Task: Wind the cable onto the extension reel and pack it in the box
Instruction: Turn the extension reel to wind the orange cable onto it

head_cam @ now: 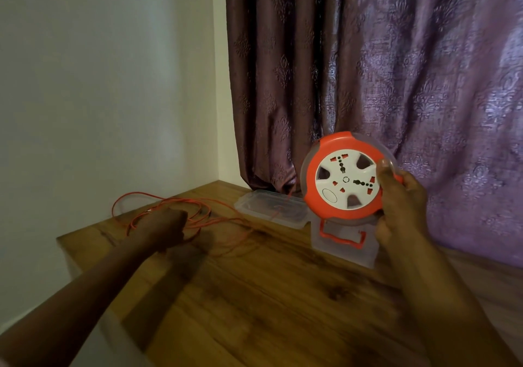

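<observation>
A round orange extension reel (336, 199) with a white socket face is held upright above the table, my right hand (396, 211) gripping its right rim, thumb on the front. Its orange handle (342, 238) hangs below. Thin orange cable (226, 219) lies in loose loops on the wooden table (254, 296) at the far left. My left hand (167, 229) is closed over those loops. One strand runs from the loops towards the reel. A clear plastic box (348, 248) stands under the reel, partly hidden by it.
A clear plastic lid (271, 211) lies flat at the table's back edge, left of the reel. Purple patterned curtains (396, 69) hang right behind the table. A white wall (99, 83) is at the left, beyond the table's left edge.
</observation>
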